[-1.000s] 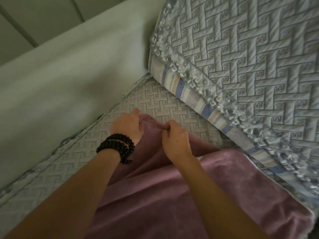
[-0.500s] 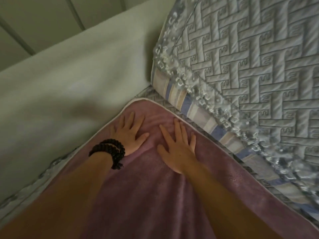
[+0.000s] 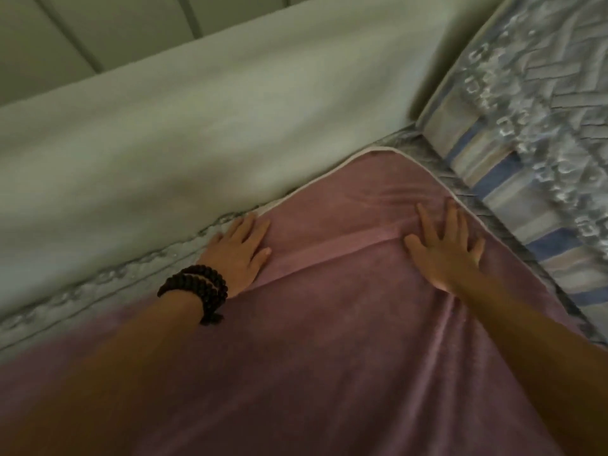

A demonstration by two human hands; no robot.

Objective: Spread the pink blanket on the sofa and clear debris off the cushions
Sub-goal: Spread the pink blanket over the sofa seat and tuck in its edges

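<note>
One sofa, pale green along its padded side, filling the upper left, with a quilted grey cover showing as a strip along the seat edge. One pink blanket, spread flat over the seat and taking up the lower middle and right; dusty pink, soft-looking, edged with a thin white binding, its rounded corner tucked close to the angle where sofa side and cushion meet. One shallow crease running across between the two hands, a few finer wrinkles near the corner and below the right wrist. One cushion at the upper right, grey woven-pattern quilting on top, blue and cream stripes on its side, a lacy trim along the edge. Two bare hands, both pressed palm-down, fingers spread, gripping nothing: left hand at the blanket's left edge, fingertips reaching the grey cover; right hand flat near the right edge, just beside the cushion. One dark beaded bracelet, looped more than once around the left wrist. Both forearms cut off at the bottom; cushion pattern and trim smeared by blur; no debris to be made out in this dim light.
</note>
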